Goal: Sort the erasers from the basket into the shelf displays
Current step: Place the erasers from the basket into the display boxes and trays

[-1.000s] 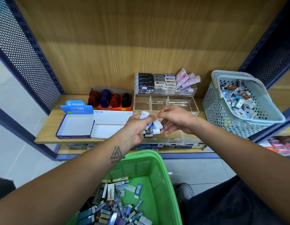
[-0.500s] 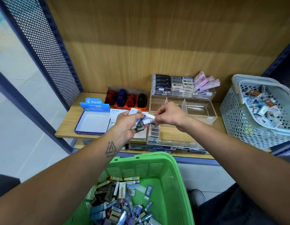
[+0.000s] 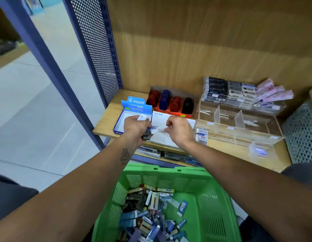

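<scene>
Left hand [image 3: 136,127] grips a small bunch of erasers [image 3: 149,132], one white end poking out the top, darker ones below; it hovers over the blue PILOT box [image 3: 124,119] and the white box [image 3: 166,130] beside it; right hand [image 3: 179,131] curled just beside the bunch, fingertips near a white eraser, whether it pinches one I cannot tell; erasers look light, stiff little blocks in slick sleeves, likely to slide out of a stacked grip, best taken one at a time across the long sides; more erasers heaped in the green basket [image 3: 211,194] below the arms; on the shelf [image 3: 106,126] a red tray of dark rounded items [image 3: 171,103], a clear acrylic organizer [image 3: 239,126] with dividers, stacked packs behind it; grey basket [image 3: 301,131] at far right; acrylic front lip and dividers could snag a drop-in; box walls low, easy reach.
</scene>
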A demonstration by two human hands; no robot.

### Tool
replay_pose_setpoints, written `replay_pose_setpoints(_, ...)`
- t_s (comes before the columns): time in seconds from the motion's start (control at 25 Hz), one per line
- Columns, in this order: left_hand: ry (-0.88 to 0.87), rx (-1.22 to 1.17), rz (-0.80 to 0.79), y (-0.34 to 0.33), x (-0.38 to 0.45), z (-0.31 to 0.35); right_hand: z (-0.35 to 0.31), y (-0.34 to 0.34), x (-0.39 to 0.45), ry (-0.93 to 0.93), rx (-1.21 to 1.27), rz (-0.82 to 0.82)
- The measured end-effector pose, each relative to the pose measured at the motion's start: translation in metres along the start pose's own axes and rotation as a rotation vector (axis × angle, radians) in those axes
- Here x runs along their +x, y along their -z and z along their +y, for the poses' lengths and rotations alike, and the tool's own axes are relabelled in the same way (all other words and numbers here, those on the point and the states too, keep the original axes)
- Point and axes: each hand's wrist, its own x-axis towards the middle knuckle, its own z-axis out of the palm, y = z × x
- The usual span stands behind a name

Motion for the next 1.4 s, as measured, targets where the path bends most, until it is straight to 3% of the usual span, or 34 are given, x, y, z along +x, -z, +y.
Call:
replay_pose_setpoints(0.4,-0.068,0.594,-0.108,0.019,0.033,-0.03,-0.007,-0.035,0.007,0.133,-0.129,-0.069)
replay_pose_setpoints(0.6,-0.065,0.742,-0.113,0.019,0.04,-0.036,-0.012,-0.044,0.009,0.14,-0.27,-0.012)
replay_pose_setpoints(0.92,-0.225,1.031,-0.162,0.014,0.043,-0.037,-0.014,-0.039,0.0,0.188,-0.375,-0.141)
replay_pose_setpoints(1.24,-0.257,1.122,-0.203,0.02,0.051,-0.03,-0.019,-0.043,-0.005,0.193,-0.276,-0.27)
replay_pose_setpoints(1.4,-0.225,1.035,-0.22,0.023,0.05,-0.027,-0.019,-0.031,0.001,0.139,-0.157,-0.362)
